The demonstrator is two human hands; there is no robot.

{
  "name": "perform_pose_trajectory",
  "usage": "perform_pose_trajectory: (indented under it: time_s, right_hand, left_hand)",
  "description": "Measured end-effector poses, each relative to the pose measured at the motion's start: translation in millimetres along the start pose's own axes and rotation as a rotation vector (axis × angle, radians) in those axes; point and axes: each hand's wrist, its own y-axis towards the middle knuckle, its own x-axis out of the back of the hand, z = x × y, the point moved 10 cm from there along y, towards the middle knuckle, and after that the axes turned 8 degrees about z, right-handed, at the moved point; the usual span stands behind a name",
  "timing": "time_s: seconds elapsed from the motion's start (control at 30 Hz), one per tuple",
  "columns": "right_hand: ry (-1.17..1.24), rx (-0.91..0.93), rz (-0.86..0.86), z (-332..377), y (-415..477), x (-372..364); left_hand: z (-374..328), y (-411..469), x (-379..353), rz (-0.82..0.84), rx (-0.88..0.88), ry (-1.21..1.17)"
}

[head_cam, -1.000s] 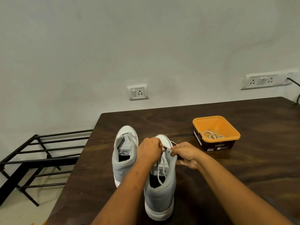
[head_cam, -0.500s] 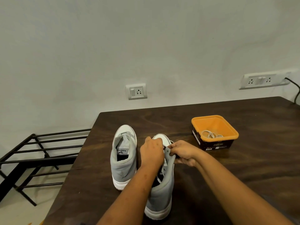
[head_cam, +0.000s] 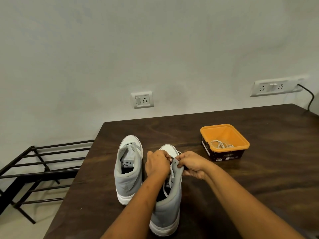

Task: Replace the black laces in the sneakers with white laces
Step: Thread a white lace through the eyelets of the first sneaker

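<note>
- A black metal rack (head_cam: 43,169) stood on the floor to the left of the dark wooden table (head_cam: 259,187).
- The left sneaker (head_cam: 128,171), grey with a white toe and sole, stood upright on the table with its heel toward the camera; no lace showed in it.
- The left hand (head_cam: 158,163) was curled closed at the eyelets of the right sneaker (head_cam: 168,204), fingertips pinched together near the upper edge; what exactly it pinched was hidden behind the knuckles.
- A white lace (head_cam: 170,181) hung down into the opening of the right sneaker, just below both hands.
- The right hand (head_cam: 191,165) was closed on the grey eyelet flap of that sneaker, thumb on top, holding it up.
- A wall socket (head_cam: 142,100) sat on the wall behind the shoes.
- An orange container (head_cam: 224,141) stood on the table, right of the hands and apart from them, with a pale coiled lace (head_cam: 221,144) lying inside.
- A longer switch panel (head_cam: 274,87) with a black cord was on the wall at far right.
</note>
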Motion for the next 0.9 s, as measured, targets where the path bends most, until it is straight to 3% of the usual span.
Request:
perform_pose_trajectory:
  time_s: [0.23,0.43,0.67,0.9]
  right_hand:
    - [0.026,-0.011,0.013,0,-2,0]
    - [0.006,-0.007,0.042,2,-5,-7]
    - [0.096,0.033,0.014,1,-5,-5]
    - [-0.159,0.166,-0.314,10,-2,13]
  left_hand:
    - [-44,-10,1,-0.127,-0.312,0.473]
    - [-62,-13,-4,-0.132,-0.521,0.690]
    - [-50,-12,7,-0.121,-0.514,0.532]
    - [-42,-8,7,-0.128,-0.454,0.475]
